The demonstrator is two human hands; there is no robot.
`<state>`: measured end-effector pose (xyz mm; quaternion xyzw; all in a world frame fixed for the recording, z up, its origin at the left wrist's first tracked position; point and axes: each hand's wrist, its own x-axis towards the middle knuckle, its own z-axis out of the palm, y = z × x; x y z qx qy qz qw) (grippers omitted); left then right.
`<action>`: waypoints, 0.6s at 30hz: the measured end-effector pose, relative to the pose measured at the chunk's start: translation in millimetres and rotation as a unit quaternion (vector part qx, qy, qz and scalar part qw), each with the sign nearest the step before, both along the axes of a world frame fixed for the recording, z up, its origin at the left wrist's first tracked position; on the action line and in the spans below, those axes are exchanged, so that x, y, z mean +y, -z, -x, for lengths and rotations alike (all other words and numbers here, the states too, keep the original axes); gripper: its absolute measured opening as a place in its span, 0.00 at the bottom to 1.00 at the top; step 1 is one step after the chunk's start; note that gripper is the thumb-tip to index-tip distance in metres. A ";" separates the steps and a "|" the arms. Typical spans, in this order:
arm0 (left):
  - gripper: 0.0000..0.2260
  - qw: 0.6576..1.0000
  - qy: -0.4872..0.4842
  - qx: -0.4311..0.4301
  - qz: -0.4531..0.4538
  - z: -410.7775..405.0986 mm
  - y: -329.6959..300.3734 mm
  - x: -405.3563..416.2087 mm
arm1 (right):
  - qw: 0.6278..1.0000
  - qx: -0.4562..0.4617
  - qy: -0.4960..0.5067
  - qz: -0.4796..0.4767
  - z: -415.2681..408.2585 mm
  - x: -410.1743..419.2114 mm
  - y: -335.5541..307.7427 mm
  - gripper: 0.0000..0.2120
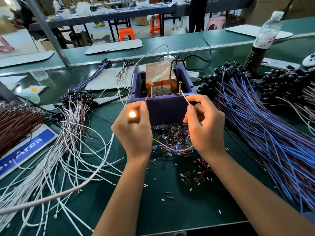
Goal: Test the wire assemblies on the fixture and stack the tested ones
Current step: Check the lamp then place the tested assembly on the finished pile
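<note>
Progress: while the lamp (pixel 132 114) glows in the left hand (pixel 134 128), one assembly is mid-test; tested or untested, the heaps cannot be told apart.
Blue heap (pixel 265 133): right of the right hand (pixel 206 126), close, crowding that side.
White heap (pixel 68 150): left of the left hand, loops sprawling near.
Fixture (pixel 163 99): just beyond both grips, two screws upright.
Room: bare mat (pixel 170 210) toward the body.
Left hand: curled round lamp, pinching red lead (pixel 147 99) onto left screw (pixel 151 90).
Right hand: pinching white lead (pixel 185 97) against right screw (pixel 180 87).
</note>
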<state>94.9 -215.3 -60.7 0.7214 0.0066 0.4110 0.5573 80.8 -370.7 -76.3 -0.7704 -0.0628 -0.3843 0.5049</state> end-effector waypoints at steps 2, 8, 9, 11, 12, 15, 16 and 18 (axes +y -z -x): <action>0.06 0.999 0.003 -0.020 0.044 2.1 -1.9 1.1 | 1.000 0.007 -0.005 -0.014 1.5 -0.9 -0.3 0.08; 0.07 0.988 0.118 -0.013 0.100 13.0 -30.1 -43.4 | 0.999 0.003 0.028 -0.038 16.4 -27.5 -15.3 0.07; 0.07 0.985 0.142 -0.010 0.096 12.7 -37.2 -57.0 | 0.998 0.000 0.041 -0.038 20.2 -37.9 -20.2 0.07; 0.08 0.977 0.195 0.005 0.083 11.0 -52.3 -93.3 | 0.997 0.006 0.078 -0.024 30.6 -72.5 -32.3 0.06; 0.09 0.971 0.226 0.022 0.077 10.1 -59.9 -115.8 | 0.995 0.015 0.100 -0.023 36.8 -95.9 -39.0 0.06; 0.11 0.942 0.312 0.113 0.044 10.2 -80.8 -184.7 | 0.977 0.048 0.202 -0.042 59.7 -171.8 -58.5 0.06; 0.09 0.926 0.347 0.146 0.040 9.9 -86.3 -207.1 | 0.967 0.069 0.240 -0.043 68.5 -197.2 -65.2 0.06; 0.04 0.881 0.425 0.206 0.040 13.1 -95.3 -257.1 | 0.936 0.154 0.317 -0.020 90.9 -248.5 -77.7 0.10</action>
